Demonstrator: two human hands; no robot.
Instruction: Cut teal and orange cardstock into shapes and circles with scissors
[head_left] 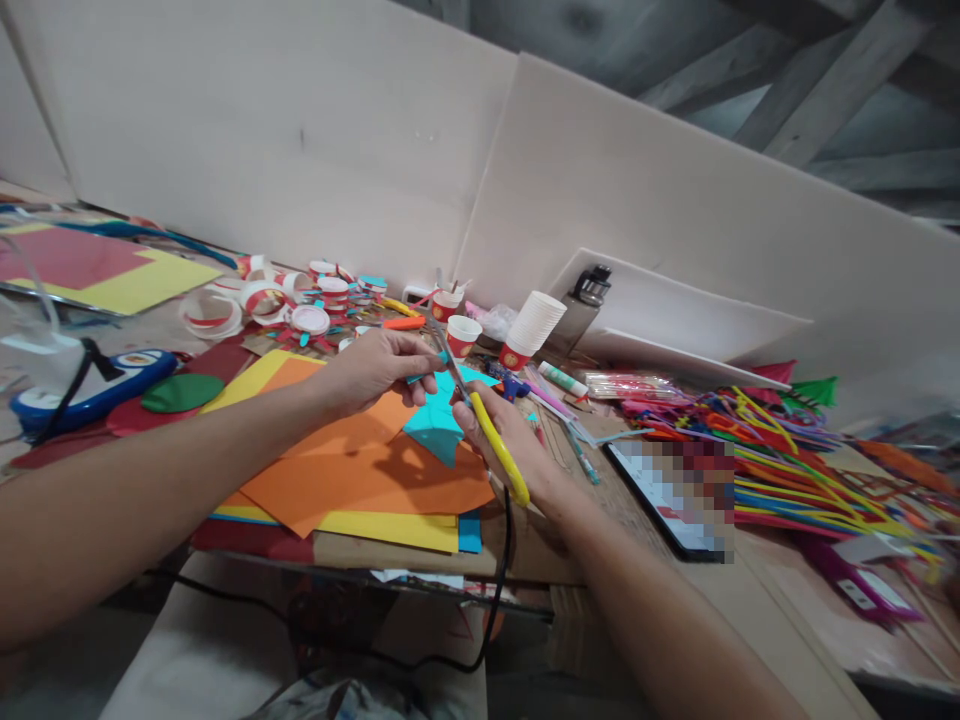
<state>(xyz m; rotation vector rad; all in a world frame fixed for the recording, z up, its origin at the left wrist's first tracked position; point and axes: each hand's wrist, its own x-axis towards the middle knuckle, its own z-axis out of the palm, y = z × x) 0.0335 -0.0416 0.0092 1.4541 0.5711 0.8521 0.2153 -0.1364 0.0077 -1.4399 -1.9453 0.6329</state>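
My right hand (pixel 504 432) is closed round a pair of scissors with yellow handles (pixel 496 447), its blades pointing up and away to the left. Between the fingers of my left hand (pixel 382 368) is a small piece of turquoise paper, partly hidden, close to the blades. A larger sheet of turquoise paper (pixel 436 428) lies beneath both hands. Under that are sheets of orange paper (pixel 337 490) and yellow paper (pixel 390 528), stacked at the table's front edge.
Behind my hands stand paper cups (pixel 534 325) and a dark bottle (pixel 589 300). Cut cup pieces (pixel 262 300) crowd the left back. On the right lie a tablet (pixel 667 500) and many coloured pipe cleaners (pixel 795 490). A blue power strip (pixel 97 390) sits left; a black cable (pixel 501 590) hangs in front.
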